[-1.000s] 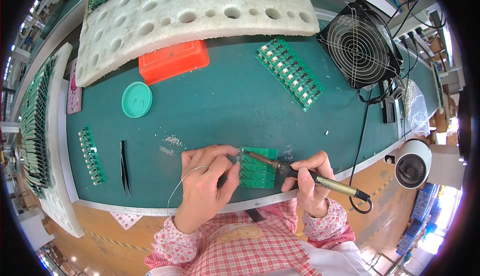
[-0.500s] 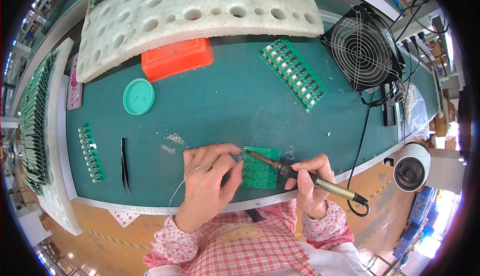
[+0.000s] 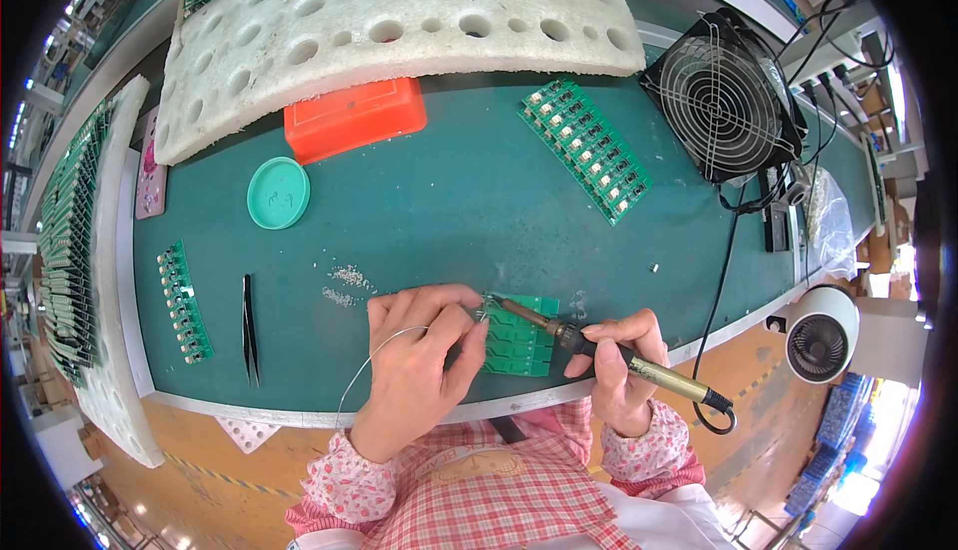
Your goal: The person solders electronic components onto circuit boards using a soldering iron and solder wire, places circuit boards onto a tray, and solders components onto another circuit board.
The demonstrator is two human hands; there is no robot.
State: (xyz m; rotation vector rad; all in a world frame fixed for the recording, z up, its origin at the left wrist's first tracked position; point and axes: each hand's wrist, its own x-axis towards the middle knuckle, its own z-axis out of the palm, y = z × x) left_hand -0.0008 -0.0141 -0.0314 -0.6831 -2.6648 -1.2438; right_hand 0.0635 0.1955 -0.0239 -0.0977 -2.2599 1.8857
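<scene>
A green circuit board [image 3: 519, 340] lies near the front edge of the bench, its plain side up. My left hand [image 3: 421, 350] is closed at the board's left edge, pinching a thin solder wire [image 3: 369, 362] that curves back over the hand toward the wrist. Fingertips of that hand also touch the board's upper left corner. In my right hand [image 3: 624, 360] is a soldering iron [image 3: 654, 372], gripped like a pen. Its tip rests at the board's upper left corner, close to the end of the wire; the exact contact is too small to make out.
Tweezers [image 3: 249, 335] and a narrow populated board [image 3: 184, 305] lie at left, near a green lid [image 3: 278, 194]. Small white parts [image 3: 349, 276] are scattered mid-bench. Behind are a red box [image 3: 354, 123], white foam [image 3: 399, 21], a larger board [image 3: 587, 149] and a fan [image 3: 723, 101].
The iron's tip has shifted very slightly at the board's upper left corner. Both hands otherwise keep their place and grip.
</scene>
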